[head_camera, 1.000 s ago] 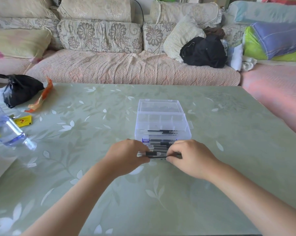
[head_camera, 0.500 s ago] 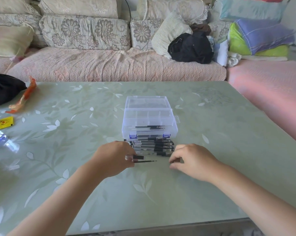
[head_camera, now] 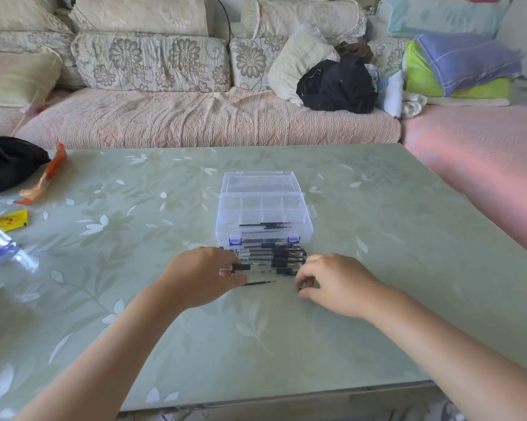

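A clear plastic compartment box [head_camera: 263, 220] stands open in the middle of the table, with a few thin black refills inside its front section. Several black pens [head_camera: 282, 257] lie in a row just in front of it. My left hand [head_camera: 201, 276] is at the left end of the row, fingers curled. It holds a thin black pen refill [head_camera: 260, 283] that sticks out to the right, with a clear pen barrel [head_camera: 237, 268] at its fingertips. My right hand [head_camera: 335, 282] is at the right end, its fingers pinching a small dark pen part [head_camera: 299, 289].
A black plastic bag [head_camera: 7, 164], an orange wrapper [head_camera: 48, 174], a yellow packet [head_camera: 12, 220] and a lying water bottle [head_camera: 1, 247] are on the table's left side. A sofa with cushions runs behind. The table's front edge [head_camera: 286, 396] is close.
Both hands gripped one pen together in front of the box. They have drawn apart, the left taking the refill and barrel, the right keeping a small end piece. The camera turned slightly left.
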Demonstrator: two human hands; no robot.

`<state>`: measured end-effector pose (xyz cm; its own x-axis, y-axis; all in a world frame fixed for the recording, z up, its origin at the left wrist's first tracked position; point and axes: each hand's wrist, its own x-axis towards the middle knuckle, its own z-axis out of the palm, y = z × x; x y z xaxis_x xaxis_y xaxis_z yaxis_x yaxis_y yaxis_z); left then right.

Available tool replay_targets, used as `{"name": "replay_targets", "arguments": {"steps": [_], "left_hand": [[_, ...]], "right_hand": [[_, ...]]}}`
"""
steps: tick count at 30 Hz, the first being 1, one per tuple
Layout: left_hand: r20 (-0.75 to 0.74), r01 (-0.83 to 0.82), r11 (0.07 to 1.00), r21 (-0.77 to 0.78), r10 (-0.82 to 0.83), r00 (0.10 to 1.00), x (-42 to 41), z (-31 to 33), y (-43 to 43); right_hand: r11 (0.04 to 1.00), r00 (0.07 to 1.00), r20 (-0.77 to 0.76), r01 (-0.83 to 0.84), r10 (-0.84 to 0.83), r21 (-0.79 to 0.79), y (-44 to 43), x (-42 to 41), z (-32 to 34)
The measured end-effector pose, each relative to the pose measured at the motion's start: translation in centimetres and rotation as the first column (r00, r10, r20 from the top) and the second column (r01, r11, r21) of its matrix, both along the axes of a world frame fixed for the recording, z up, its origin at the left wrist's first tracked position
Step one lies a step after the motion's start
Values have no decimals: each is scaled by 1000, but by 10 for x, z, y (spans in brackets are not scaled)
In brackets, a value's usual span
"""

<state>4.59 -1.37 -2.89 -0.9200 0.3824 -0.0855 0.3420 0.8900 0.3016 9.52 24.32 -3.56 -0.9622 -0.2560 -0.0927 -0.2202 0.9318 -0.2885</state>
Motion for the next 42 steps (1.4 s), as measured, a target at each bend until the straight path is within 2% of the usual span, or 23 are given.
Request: {"name": "replay_targets", "arguments": {"steps": [5, 10, 13, 19, 23, 26, 42], "left_hand": [[18, 35, 997, 70, -36, 999, -7, 5, 1], [15, 69, 997, 44, -70, 997, -13, 2, -5], [18, 61, 995, 85, -62, 998, -18, 3, -6], [43, 42, 991, 129, -48, 998, -30, 9, -18], [47, 19, 991, 132, -26, 999, -33, 12, -25], [60, 9, 989, 147, -18, 998, -34, 15, -27], [37, 22, 981, 191, -30, 999, -35, 14, -26]], "right_hand": [[1000, 1000, 17, 9, -9, 12, -4, -5, 7], [987, 979, -142, 133, -145, -90, -11, -30, 27], [976, 956, -207, 185, -206, -117, -19, -59, 31], [984, 981, -183, 90, -61, 153, -50, -118, 33], [934, 998, -61, -2, 25, 357, -73, -145, 34], [890, 994, -84, -19, 64, 456, -79, -156, 31], [848, 989, -63, -78, 130, 525, -87, -158, 31]]}}
